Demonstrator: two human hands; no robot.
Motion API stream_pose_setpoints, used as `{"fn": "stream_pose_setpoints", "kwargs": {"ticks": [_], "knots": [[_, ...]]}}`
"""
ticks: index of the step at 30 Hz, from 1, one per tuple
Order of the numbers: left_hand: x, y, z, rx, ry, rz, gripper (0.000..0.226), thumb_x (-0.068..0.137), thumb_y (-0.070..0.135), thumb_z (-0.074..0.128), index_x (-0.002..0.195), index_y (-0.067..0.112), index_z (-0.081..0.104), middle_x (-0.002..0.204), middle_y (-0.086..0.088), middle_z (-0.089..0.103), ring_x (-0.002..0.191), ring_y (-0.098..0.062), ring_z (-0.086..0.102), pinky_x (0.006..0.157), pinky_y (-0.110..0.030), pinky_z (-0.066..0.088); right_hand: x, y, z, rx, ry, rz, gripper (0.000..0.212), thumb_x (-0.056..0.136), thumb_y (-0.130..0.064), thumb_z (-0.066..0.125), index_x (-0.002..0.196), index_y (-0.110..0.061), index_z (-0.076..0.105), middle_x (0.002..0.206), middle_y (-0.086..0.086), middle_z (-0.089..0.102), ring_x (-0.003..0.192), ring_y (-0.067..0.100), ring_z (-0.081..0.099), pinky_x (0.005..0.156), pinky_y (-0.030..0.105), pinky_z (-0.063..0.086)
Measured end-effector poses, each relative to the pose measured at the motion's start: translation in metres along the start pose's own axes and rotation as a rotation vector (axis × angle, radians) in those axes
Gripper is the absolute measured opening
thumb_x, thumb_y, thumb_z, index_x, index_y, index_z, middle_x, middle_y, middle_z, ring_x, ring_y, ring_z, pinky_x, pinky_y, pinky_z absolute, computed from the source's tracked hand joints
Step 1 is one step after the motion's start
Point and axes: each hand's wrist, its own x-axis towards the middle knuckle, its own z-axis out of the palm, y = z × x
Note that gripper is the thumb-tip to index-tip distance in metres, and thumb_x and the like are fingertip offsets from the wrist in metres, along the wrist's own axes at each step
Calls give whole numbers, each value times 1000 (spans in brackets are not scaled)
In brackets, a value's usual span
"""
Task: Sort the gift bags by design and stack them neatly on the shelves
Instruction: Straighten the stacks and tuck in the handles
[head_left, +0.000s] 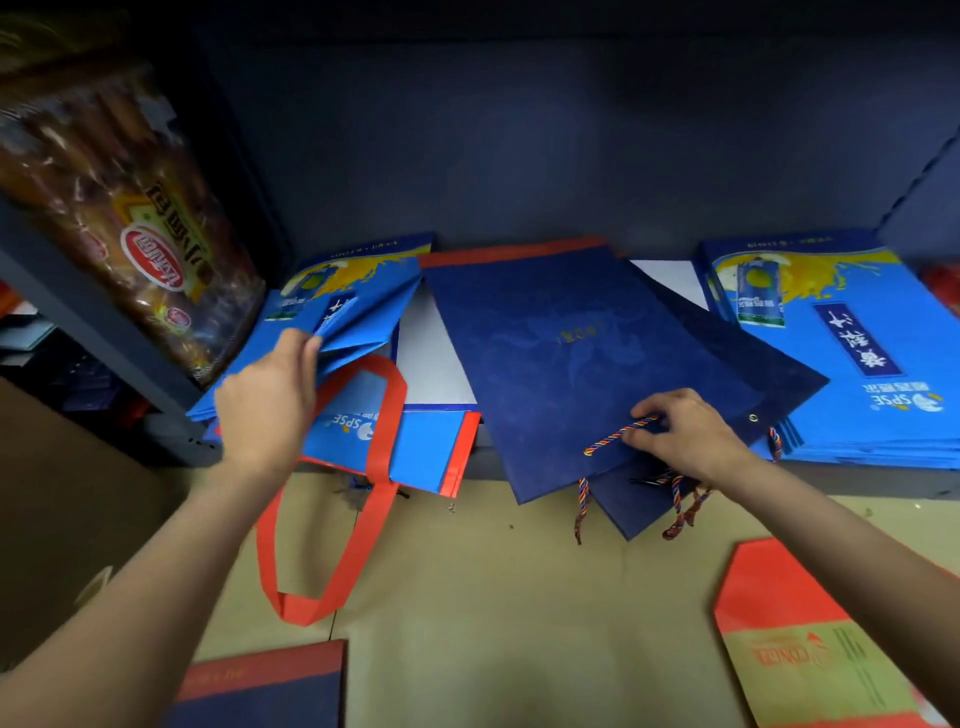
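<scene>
head view: hands (267, 400) on gift bags (582, 358)

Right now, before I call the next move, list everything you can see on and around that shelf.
Light blue printed bags: one stack, count unclear, shelf right.
Light blue bag, folded: one, shelf left, pinched by the left hand.
Light blue bag with red handle: one, front edge of shelf, its loop hanging over the floor.
Dark blue bags: at least two, shelf centre, skewed and overhanging, twisted cord handles.
Red and tan bag: one, floor, lower right.
Navy and red item: one, floor, lower left, cut off.
Snack package: one, brown and yellow, upper left.
Shelf: dark grey.
Left hand: gripping the folded bag.
Right hand: on a dark blue bag's cord.
</scene>
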Motion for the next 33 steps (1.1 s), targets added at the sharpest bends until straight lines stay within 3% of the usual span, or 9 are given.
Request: {"fn": "stream_pose_setpoints", "kwargs": {"ticks": [6, 11, 12, 14, 17, 21, 28, 30, 33], "knots": [[-27, 88, -16, -86, 121, 139, 22, 91, 26, 44, 81, 11, 55, 36, -10, 45, 28, -28, 47, 32, -20, 29, -10, -30, -5, 344, -189, -48, 42, 87, -48, 54, 122, -24, 54, 131, -4, 53, 120, 12, 47, 107, 30, 31], [-66, 155, 3, -309, -203, 373, 16, 87, 32, 42, 82, 18, 50, 48, -4, 58, 38, -25, 57, 31, -22, 34, -32, -33, -33, 1132, -492, 85, 57, 83, -65, 38, 118, -25, 59, 120, 1, 65, 107, 23, 62, 95, 44, 45], [-72, 165, 8, -357, -298, 367, 20, 88, 31, 41, 85, 18, 55, 60, -5, 65, 49, -26, 63, 36, -26, 40, -35, -29, -33, 1209, -471, 132, 50, 87, -58, 43, 113, -20, 60, 115, 5, 67, 99, 23, 66, 88, 43, 50], [-79, 177, 13, -427, -559, 274, 26, 96, 29, 43, 112, 17, 59, 114, -4, 67, 97, -22, 65, 74, -31, 49, -39, -20, -24, 1160, -314, 217, 18, 93, -23, 55, 106, -11, 57, 114, 11, 66, 78, 18, 70, 71, 35, 58], [-83, 175, 18, -428, -778, 338, 49, 97, 32, 46, 143, 21, 34, 154, 5, 23, 141, -12, 25, 108, -21, 19, -39, -5, -14, 1161, -104, 228, 26, 88, 13, 48, 105, -6, 54, 101, 12, 61, 65, 17, 65, 53, 23, 57], [-82, 181, 22, -256, -869, 426, 62, 93, 46, 46, 147, 32, 18, 157, 12, 0, 145, -16, 0, 116, -36, 5, -45, 37, -59, 1271, 223, 273, 29, 87, 17, 42, 86, -9, 56, 100, 10, 52, 74, 20, 57, 54, 19, 56], [-84, 222, 48, -213, -866, 347, 66, 90, 54, 45, 147, 30, 20, 158, 6, 4, 144, -22, 5, 116, -42, 8, -79, 171, -156, 1335, 679, 400, 23, 94, 4, 40, 83, -14, 49, 98, 8, 54, 45, 5, 63, 47, 12, 49], [-88, 228, 50, -182, -866, 341, 69, 89, 58, 45, 146, 29, 21, 158, 5, 4, 144, -23, 2, 115, -44, 5, -78, 188, -147, 1436, 647, 522, 15, 95, -6, 46, 82, -12, 48, 96, 6, 54, 42, 5, 62, 45, 13, 48], [-91, 229, 48, -133, -863, 352, 74, 87, 58, 48, 147, 29, 17, 158, 4, 1, 144, -23, 1, 115, -47, 3, -70, 191, -106, 1490, 383, 635, 17, 78, -8, 65, 81, -11, 49, 66, 14, 63, 45, 20, 64, 38, 24, 50]]}}
